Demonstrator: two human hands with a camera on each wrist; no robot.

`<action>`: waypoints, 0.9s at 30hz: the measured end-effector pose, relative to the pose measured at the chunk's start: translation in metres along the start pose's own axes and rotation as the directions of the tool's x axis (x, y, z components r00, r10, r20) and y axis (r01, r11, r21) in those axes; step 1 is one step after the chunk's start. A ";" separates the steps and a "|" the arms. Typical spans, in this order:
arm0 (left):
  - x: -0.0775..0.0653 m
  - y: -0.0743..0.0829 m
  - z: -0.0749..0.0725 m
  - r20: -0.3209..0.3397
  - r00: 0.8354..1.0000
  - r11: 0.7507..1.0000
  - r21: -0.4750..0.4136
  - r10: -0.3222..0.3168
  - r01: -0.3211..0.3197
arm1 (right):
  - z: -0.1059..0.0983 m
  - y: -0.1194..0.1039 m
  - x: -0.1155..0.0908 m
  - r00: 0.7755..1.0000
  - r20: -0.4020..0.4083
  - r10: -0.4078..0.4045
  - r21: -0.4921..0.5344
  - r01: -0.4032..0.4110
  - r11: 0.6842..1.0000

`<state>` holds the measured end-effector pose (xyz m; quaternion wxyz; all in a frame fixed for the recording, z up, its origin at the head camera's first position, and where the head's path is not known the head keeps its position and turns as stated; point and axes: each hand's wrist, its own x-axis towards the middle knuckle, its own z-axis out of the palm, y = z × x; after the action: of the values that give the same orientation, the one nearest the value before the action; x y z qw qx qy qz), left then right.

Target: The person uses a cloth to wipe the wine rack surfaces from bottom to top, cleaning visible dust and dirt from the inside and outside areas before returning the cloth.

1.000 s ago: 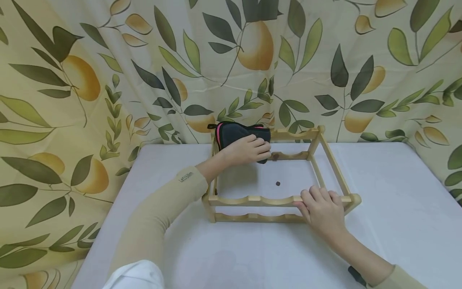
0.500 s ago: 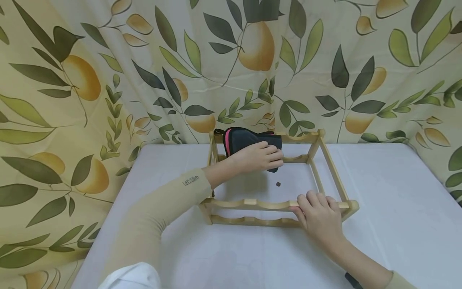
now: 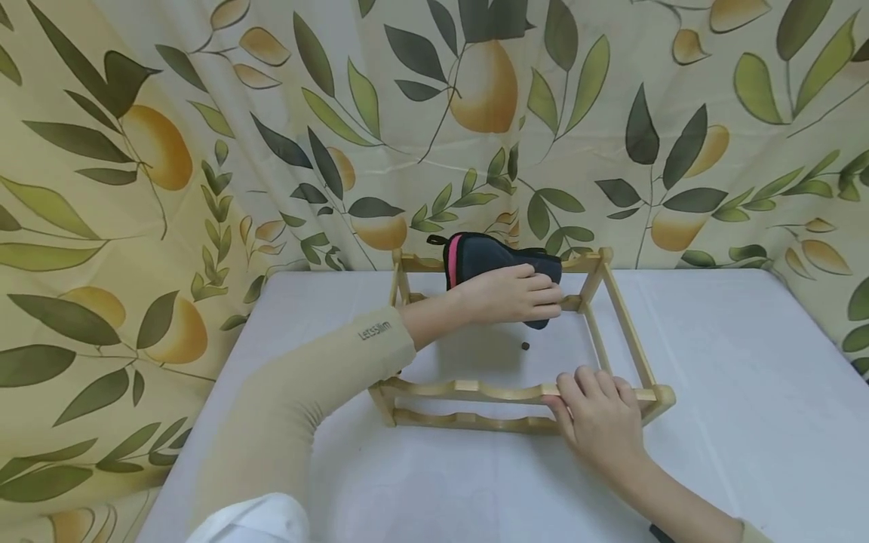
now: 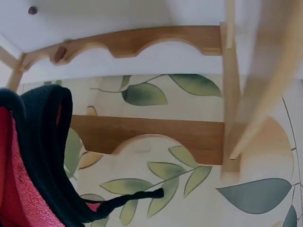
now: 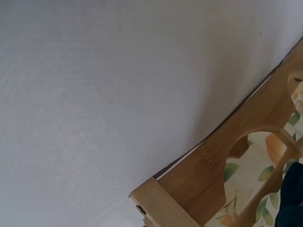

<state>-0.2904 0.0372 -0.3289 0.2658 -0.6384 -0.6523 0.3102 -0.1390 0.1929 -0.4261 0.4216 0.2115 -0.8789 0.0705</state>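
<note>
My left hand (image 3: 509,294) grips a dark navy padded cloth pouch (image 3: 489,256) from above, over the back part of a wooden rack (image 3: 628,324). The pouch has black edging, a pink band at its wide left end and a small black loop. Its pink fleecy lining (image 4: 33,189) shows in the left wrist view, and part of the pouch lies hidden behind the hand. My right hand (image 3: 600,415) holds the rack's scalloped front rail (image 3: 468,388) near its right corner, fingers over the top. That rack corner (image 5: 163,201) also appears in the right wrist view.
A small dark bit (image 3: 526,346) lies on the white tabletop (image 3: 733,362) inside the rack's frame. Part of a black object (image 3: 658,533) shows beside the right forearm. A leaf-and-fruit patterned curtain (image 3: 434,113) hangs behind the table.
My left hand has carried the pouch to the right along the back of the rack. My right hand stays on the front rail, and the rack's front has shifted slightly toward me.
</note>
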 end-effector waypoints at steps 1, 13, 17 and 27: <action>0.003 -0.002 0.000 0.010 1.000 1.000 0.000 0.009 -0.009 | -0.002 0.000 0.000 1.000 0.015 0.004 -0.003 -0.004 1.000; 0.025 0.012 0.034 0.076 0.994 0.995 -0.056 0.084 -0.079 | -0.027 0.031 0.000 0.997 -0.059 0.051 -0.016 -0.052 0.999; 0.029 0.019 0.041 0.109 0.991 0.994 -0.077 0.082 -0.074 | -0.030 0.044 -0.004 0.994 -0.093 0.050 -0.014 -0.051 0.999; 0.040 0.026 0.062 0.249 0.960 0.989 -0.108 0.127 -0.102 | -0.022 0.049 -0.007 0.989 -0.150 -0.013 0.012 0.015 1.000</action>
<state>-0.3208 0.0733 -0.3917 0.1309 -0.6416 -0.6569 0.3736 -0.1403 0.2461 -0.4146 0.4856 0.2147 -0.8427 0.0892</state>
